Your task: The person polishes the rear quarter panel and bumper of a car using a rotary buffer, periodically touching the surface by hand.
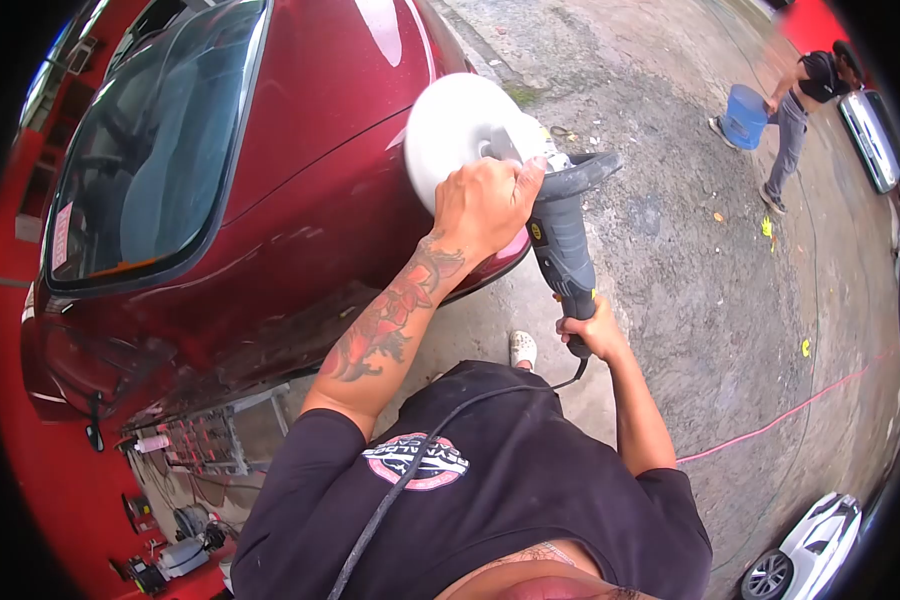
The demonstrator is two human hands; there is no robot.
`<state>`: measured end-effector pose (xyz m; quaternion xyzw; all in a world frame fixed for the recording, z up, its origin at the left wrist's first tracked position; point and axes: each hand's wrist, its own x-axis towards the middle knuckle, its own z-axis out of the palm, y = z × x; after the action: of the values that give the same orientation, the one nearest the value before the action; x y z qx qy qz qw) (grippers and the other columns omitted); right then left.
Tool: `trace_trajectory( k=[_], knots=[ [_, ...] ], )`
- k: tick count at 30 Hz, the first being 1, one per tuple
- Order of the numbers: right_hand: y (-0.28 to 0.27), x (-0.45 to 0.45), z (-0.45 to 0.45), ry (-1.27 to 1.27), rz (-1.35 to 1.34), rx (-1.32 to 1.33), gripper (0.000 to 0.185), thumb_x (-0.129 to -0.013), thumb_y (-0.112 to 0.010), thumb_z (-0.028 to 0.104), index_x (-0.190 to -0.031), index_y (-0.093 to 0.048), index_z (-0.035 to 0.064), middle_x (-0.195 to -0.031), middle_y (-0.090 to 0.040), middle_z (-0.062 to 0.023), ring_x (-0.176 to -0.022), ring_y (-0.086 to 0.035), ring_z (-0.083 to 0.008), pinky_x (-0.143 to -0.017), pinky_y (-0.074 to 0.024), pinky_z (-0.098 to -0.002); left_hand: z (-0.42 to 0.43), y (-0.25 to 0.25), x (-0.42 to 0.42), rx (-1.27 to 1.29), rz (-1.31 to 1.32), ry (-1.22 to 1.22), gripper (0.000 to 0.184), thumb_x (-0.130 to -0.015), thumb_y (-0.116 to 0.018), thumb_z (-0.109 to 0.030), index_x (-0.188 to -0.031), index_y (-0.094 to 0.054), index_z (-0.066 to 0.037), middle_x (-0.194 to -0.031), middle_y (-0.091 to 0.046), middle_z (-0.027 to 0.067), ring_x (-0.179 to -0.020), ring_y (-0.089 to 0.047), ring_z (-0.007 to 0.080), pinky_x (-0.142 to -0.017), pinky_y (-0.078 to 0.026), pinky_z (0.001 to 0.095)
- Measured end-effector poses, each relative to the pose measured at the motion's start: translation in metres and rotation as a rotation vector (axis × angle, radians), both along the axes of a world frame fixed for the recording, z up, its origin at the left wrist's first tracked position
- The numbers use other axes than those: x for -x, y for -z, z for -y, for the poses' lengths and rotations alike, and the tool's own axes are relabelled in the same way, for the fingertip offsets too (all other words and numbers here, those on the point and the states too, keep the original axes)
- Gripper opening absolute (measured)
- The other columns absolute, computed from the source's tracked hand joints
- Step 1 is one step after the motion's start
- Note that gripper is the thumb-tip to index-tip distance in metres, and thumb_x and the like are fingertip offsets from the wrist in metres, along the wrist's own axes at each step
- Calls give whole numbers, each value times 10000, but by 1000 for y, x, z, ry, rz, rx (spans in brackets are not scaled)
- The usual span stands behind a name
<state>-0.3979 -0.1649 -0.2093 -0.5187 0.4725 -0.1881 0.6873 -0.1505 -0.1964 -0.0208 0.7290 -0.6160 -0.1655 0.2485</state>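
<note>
My left hand (482, 205) is closed at the head of a grey and black power polisher (562, 240), beside its round white pad (460, 130). The pad is against or very near the corner of a dark red car (320, 190); the exact contact cannot be made out. Lower down, my right hand (595, 330) wraps round the rear handle of the polisher. A black cord (400, 485) runs from the handle end across my dark shirt.
A person (805, 100) carries a blue bucket (745, 118) at the upper right. A pink hose or cord (785, 415) crosses the concrete floor. White car (805, 555) at lower right; metal rack (220, 430) and a machine (175, 560) at lower left.
</note>
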Motion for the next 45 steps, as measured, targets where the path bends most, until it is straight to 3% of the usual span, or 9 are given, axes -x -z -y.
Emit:
trace_trajectory(
  k=[9,14,17,18,21,25,30,35,45],
  knots=[
    [-22,-10,-21,-71,-157,128,182,-729,-754,62,-836,-626,-9,-702,-677,-71,-615,-652,-159,-596,-503,-323,-51,16,-27,389,-120,-27,425,-1006,-522,-313,-804,-694,18,-803,-670,221,-756,-655,436,-683,-522,461],
    [-72,-46,-38,-173,-339,342,301,-720,-764,98,-976,-659,-20,-794,-719,-135,-745,-710,-236,-708,-541,-370,-111,14,-69,543,-213,-202,437,-1016,-454,-264,-865,-660,90,-830,-699,231,-717,-686,313,-697,-525,403],
    [-115,-74,-46,-303,-293,425,410,-723,-767,130,-1094,-666,-13,-895,-737,-215,-874,-738,-362,-798,-553,-422,-159,9,-102,615,-260,-261,441,-1017,-431,-247,-819,-637,89,-897,-716,268,-735,-690,360,-704,-523,409],
    [-124,-82,-46,-391,-339,444,491,-745,-773,167,-1195,-655,11,-972,-734,-261,-977,-710,-443,-856,-545,-465,-173,14,-113,678,-287,-307,496,-1031,-408,-292,-775,-601,86,-919,-726,271,-741,-696,329,-704,-519,399],
    [-148,-109,-54,-527,-276,575,585,-752,-828,196,-1269,-620,17,-1007,-739,-230,-1004,-720,-395,-855,-539,-438,-220,12,-139,686,-394,-539,607,-1072,-303,-336,-783,-630,86,-899,-747,210,-671,-634,222,-672,-498,348],
    [-191,-139,-51,-698,-163,629,692,-796,-811,247,-1401,-523,70,-989,-722,-279,-994,-700,-450,-865,-537,-480,-263,-10,-164,625,-491,-681,739,-1081,-208,-414,-855,-715,74,-722,-692,104,-567,-535,137,-590,-445,294],
    [-251,-138,-42,-740,-206,731,671,-805,-807,233,-1393,-534,60,-982,-723,-267,-973,-705,-451,-845,-538,-470,-263,-24,-163,643,-744,-720,776,-1096,-200,-516,-830,-698,15,-646,-622,57,-561,-554,136,-540,-440,282],
    [-301,-107,-31,-689,-432,716,672,-781,-825,226,-1367,-559,32,-1000,-722,-267,-991,-710,-442,-850,-544,-446,-233,-24,-140,537,-798,-456,812,-1031,-264,-721,-843,-612,-12,-676,-573,29,-588,-554,99,-527,-443,262],
    [-332,-147,-24,-726,-504,721,632,-802,-822,232,-1334,-568,4,-957,-712,-252,-940,-705,-431,-838,-532,-439,-225,-31,-177,609,-871,-457,747,-1038,-339,-688,-853,-639,-30,-675,-549,7,-649,-638,127,-474,-437,251]
  ],
)
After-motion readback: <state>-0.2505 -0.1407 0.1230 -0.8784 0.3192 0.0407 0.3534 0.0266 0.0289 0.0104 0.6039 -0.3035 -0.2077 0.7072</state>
